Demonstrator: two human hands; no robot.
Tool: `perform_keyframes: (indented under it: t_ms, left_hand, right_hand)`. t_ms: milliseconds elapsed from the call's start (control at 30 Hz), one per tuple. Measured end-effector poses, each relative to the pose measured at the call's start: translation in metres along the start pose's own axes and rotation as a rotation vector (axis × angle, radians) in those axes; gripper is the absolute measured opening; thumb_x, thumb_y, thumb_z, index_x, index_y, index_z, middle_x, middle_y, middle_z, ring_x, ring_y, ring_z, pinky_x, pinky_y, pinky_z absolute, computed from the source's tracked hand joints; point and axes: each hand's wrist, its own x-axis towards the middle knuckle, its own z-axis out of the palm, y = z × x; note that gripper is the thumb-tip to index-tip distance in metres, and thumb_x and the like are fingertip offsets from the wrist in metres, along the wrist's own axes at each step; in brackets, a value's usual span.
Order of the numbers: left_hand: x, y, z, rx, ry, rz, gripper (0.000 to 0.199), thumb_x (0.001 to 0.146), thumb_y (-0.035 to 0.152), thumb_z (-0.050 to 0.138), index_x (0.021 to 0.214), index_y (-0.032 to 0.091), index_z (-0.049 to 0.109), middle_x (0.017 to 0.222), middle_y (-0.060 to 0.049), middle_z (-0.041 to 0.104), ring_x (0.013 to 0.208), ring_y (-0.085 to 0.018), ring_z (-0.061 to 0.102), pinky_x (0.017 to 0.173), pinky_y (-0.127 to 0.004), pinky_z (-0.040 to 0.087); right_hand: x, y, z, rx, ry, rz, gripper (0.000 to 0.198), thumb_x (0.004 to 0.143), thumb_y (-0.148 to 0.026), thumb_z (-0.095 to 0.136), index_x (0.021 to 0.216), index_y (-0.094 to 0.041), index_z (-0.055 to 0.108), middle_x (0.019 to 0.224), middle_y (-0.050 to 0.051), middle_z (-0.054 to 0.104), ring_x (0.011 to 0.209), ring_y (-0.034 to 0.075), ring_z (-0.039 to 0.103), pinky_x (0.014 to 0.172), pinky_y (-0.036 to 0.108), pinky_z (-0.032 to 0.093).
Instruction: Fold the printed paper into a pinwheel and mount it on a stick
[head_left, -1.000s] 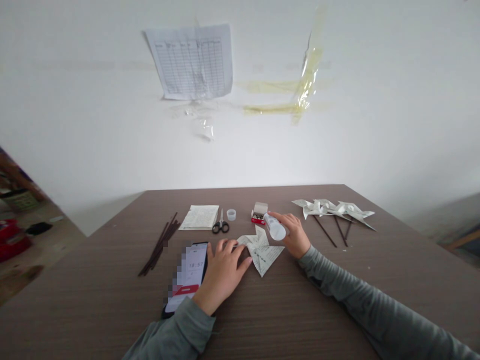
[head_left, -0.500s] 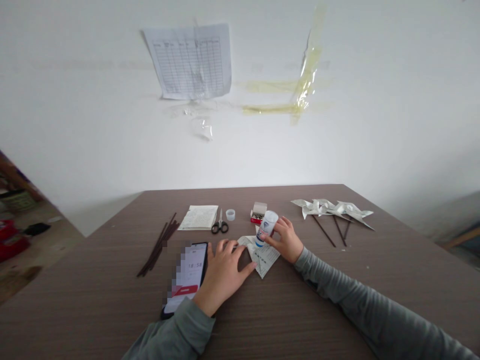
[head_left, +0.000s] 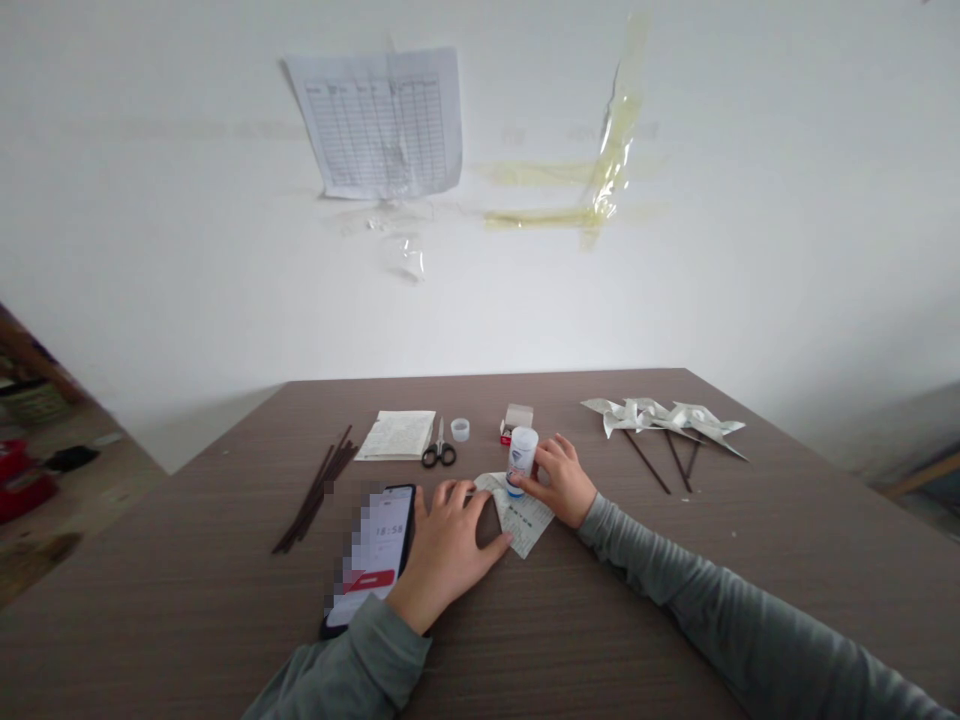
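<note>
My right hand [head_left: 568, 484] grips a white and blue glue stick [head_left: 523, 455] between thumb and fingers. The glue stick stands nearly upright, its blue end down against a piece of folded printed paper [head_left: 529, 527]. With fingers spread, my left hand [head_left: 454, 540] lies flat at the paper's left side, fingertips and thumb at its edges. Behind the glue stick is a small open red box [head_left: 517, 418], whose contents are partly hidden. A phone [head_left: 375, 560] showing a timer lies just left of my left hand.
Thin brown sticks [head_left: 315, 495] lie at the left. Farther back are a stack of printed paper squares [head_left: 396, 436], black-handled scissors [head_left: 439, 452] and a translucent round cap or ring [head_left: 460, 430]. Several paper pinwheels [head_left: 652, 416] on sticks lie back right. A wall stands behind the table.
My right hand has moved the glue stick slightly left and down across the paper, bringing it from tilted to nearly upright. My left hand has stayed in place.
</note>
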Motion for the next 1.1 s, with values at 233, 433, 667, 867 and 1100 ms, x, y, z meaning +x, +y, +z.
perform_keyframes:
  t_ms: [233, 433, 667, 867, 1100]
  left_hand:
    - [0.0, 0.005, 0.0, 0.032, -0.008, -0.019, 0.055, 0.114, 0.046, 0.091, 0.166, 0.028, 0.089, 0.185, -0.021, 0.078, 0.181, -0.053, 0.064, 0.155, -0.092, 0.038]
    - [0.0, 0.002, 0.001, 0.003, 0.028, -0.007, 0.055, 0.111, 0.047, 0.094, 0.163, 0.03, 0.091, 0.182, -0.02, 0.081, 0.178, -0.055, 0.066, 0.154, -0.095, 0.039]
    - [-0.001, 0.003, -0.001, -0.007, 0.015, -0.002, 0.055, 0.113, 0.048, 0.09, 0.165, 0.03, 0.088, 0.183, -0.02, 0.079, 0.179, -0.054, 0.064, 0.154, -0.095, 0.036]
    - [-0.001, 0.004, -0.002, -0.005, 0.006, -0.009, 0.057, 0.112, 0.049, 0.09, 0.166, 0.029, 0.089, 0.184, -0.021, 0.078, 0.179, -0.055, 0.064, 0.154, -0.094, 0.037]
    - [-0.001, 0.002, 0.0, -0.017, 0.017, 0.001, 0.056, 0.112, 0.048, 0.09, 0.165, 0.03, 0.089, 0.183, -0.021, 0.079, 0.178, -0.055, 0.063, 0.154, -0.094, 0.036]
  right_hand:
    - [-0.001, 0.001, 0.004, -0.019, -0.033, -0.024, 0.034, 0.105, -0.038, 0.102, 0.092, -0.032, 0.071, 0.092, -0.001, 0.079, 0.109, 0.033, 0.084, 0.143, 0.08, 0.057]
    - [-0.004, 0.008, 0.005, -0.008, 0.027, -0.041, 0.023, 0.105, -0.037, 0.1, 0.1, -0.03, 0.079, 0.104, 0.005, 0.087, 0.119, 0.038, 0.088, 0.143, 0.079, 0.058]
    - [-0.007, 0.012, 0.004, 0.029, 0.135, -0.052, 0.016, 0.109, -0.041, 0.089, 0.117, -0.028, 0.088, 0.123, 0.013, 0.093, 0.132, 0.043, 0.086, 0.137, 0.074, 0.062]
    - [-0.006, 0.005, 0.002, 0.027, 0.068, -0.075, 0.02, 0.104, -0.041, 0.097, 0.1, -0.031, 0.081, 0.105, 0.008, 0.088, 0.121, 0.041, 0.085, 0.142, 0.08, 0.056]
    - [-0.004, 0.003, 0.004, 0.027, 0.009, -0.053, 0.032, 0.103, -0.041, 0.1, 0.09, -0.031, 0.073, 0.096, 0.005, 0.083, 0.112, 0.038, 0.085, 0.145, 0.083, 0.053]
